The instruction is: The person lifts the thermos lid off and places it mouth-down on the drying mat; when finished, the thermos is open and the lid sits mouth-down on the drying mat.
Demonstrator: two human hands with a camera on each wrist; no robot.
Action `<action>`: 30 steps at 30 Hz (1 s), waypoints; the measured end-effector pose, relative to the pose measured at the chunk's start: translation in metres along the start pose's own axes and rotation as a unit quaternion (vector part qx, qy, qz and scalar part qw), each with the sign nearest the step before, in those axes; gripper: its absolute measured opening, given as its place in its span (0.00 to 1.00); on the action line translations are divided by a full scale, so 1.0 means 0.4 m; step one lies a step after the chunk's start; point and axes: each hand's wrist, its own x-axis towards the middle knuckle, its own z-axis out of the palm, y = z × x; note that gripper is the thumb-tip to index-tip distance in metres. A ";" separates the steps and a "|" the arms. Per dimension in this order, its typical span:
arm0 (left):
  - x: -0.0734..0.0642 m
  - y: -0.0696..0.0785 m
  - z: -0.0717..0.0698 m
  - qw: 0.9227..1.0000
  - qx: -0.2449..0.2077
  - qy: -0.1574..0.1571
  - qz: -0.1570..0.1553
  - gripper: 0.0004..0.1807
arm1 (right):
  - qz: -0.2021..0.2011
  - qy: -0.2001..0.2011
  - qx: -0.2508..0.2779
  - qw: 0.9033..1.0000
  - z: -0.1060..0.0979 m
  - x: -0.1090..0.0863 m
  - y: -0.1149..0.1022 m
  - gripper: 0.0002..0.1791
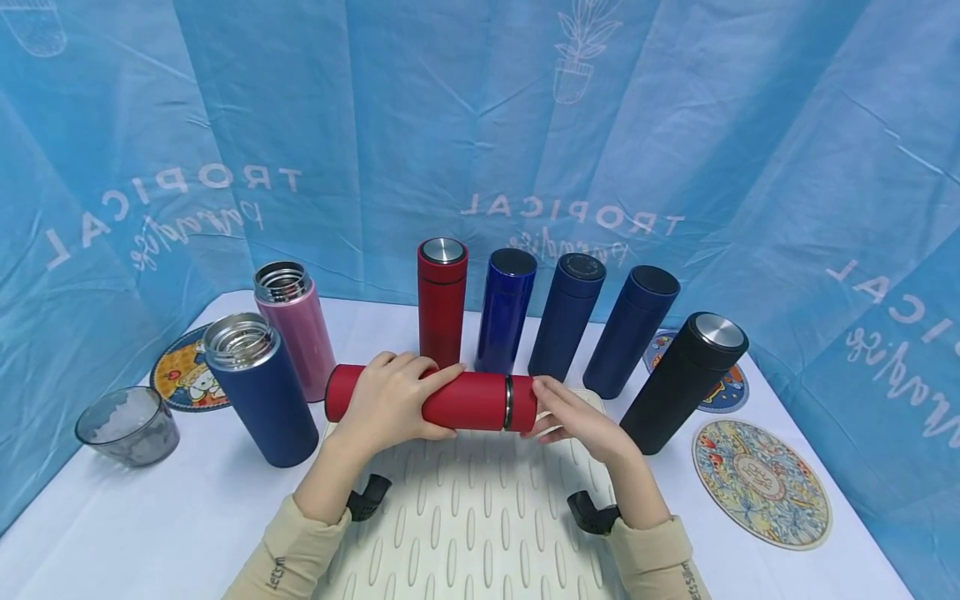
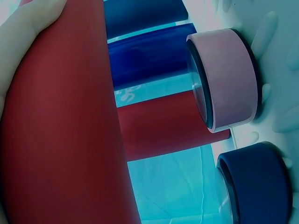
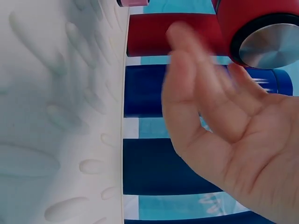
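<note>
A red thermos bottle (image 1: 468,400) with a dark ring near its lid lies level above the pale textured mat. My left hand (image 1: 393,396) grips its body, with fingers over the top and the thumb along the near side. At the lid end is my right hand (image 1: 573,412). In the right wrist view its fingers (image 3: 184,79) are loosely bent and blurred, not wrapped round the lid; whether a fingertip touches cannot be told. The lid's silver end (image 3: 271,45) shows there. Below the bottle in the left wrist view, a pink lid (image 2: 231,79) and a navy lid (image 2: 257,184) stand on the mat.
Behind stand another red thermos (image 1: 441,308) and several blue ones, with a black thermos (image 1: 684,383) at right. Lidless pink (image 1: 300,333) and navy (image 1: 262,400) bottles stand left, beside a glass bowl (image 1: 127,427). Round coasters, including a patterned one (image 1: 761,483), lie at the sides.
</note>
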 end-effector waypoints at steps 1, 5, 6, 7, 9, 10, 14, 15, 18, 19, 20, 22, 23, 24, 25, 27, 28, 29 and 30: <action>0.000 0.000 0.001 1.000 0.000 0.001 0.001 0.43 | 0.004 0.001 0.001 1.000 0.000 0.000 0.000 0.33; 0.000 0.001 0.002 1.000 -0.001 0.003 0.004 0.43 | 0.006 0.003 0.000 1.000 0.000 0.002 0.002 0.31; 0.000 0.001 0.002 1.000 -0.002 0.003 0.004 0.43 | 0.006 0.002 0.001 1.000 -0.001 0.003 0.003 0.31; 0.000 0.001 0.002 1.000 -0.002 0.003 0.004 0.42 | 0.006 0.003 0.003 1.000 -0.001 0.004 0.003 0.30; 0.000 0.001 0.001 1.000 -0.002 0.002 0.004 0.43 | 0.002 0.003 0.007 1.000 -0.003 0.006 0.005 0.29; 0.000 0.001 0.001 1.000 -0.002 0.001 0.003 0.43 | -0.001 0.002 0.008 1.000 -0.004 0.007 0.006 0.29; 0.001 0.001 -0.001 1.000 -0.002 -0.003 0.000 0.43 | -0.022 -0.005 0.022 1.000 -0.007 0.008 0.011 0.30; 0.001 0.001 -0.001 1.000 -0.002 -0.004 0.000 0.43 | -0.030 -0.007 0.025 0.999 -0.007 0.008 0.012 0.31; 0.000 0.001 -0.001 1.000 0.000 -0.004 0.001 0.43 | -0.057 -0.013 0.029 0.998 -0.005 0.004 0.013 0.33; 0.000 0.001 -0.001 1.000 0.001 -0.003 0.002 0.43 | -0.067 -0.014 0.027 0.997 -0.005 0.003 0.012 0.34; 0.000 0.001 -0.001 1.000 0.001 -0.002 0.002 0.43 | -0.074 -0.013 0.024 0.997 -0.003 0.002 0.011 0.35; 0.000 0.000 0.000 1.000 0.001 -0.001 0.002 0.43 | -0.085 -0.013 0.019 0.996 -0.002 0.001 0.009 0.36; 0.000 0.000 0.000 1.000 0.000 -0.001 0.002 0.43 | -0.088 -0.013 0.016 0.996 -0.002 0.001 0.008 0.37; 0.000 0.000 0.000 1.000 -0.001 -0.001 0.001 0.43 | -0.088 -0.012 0.014 0.996 -0.001 0.000 0.007 0.37; 0.000 0.000 0.000 1.000 -0.002 -0.001 0.000 0.43 | -0.085 -0.013 0.014 0.996 -0.002 0.000 0.007 0.38; 0.000 0.000 -0.001 1.000 -0.003 -0.002 -0.001 0.43 | -0.071 -0.016 0.011 0.997 -0.003 0.000 0.006 0.37; 0.000 0.000 -0.001 1.000 -0.002 -0.002 -0.001 0.43 | -0.061 -0.015 0.008 0.998 -0.004 -0.001 0.005 0.37; -0.001 0.000 -0.001 1.000 -0.002 -0.002 -0.001 0.43 | -0.048 -0.012 0.007 0.999 -0.005 -0.001 0.005 0.35; -0.001 0.000 -0.002 1.000 -0.002 -0.002 -0.001 0.43 | -0.034 -0.008 0.004 0.999 -0.005 -0.001 0.005 0.35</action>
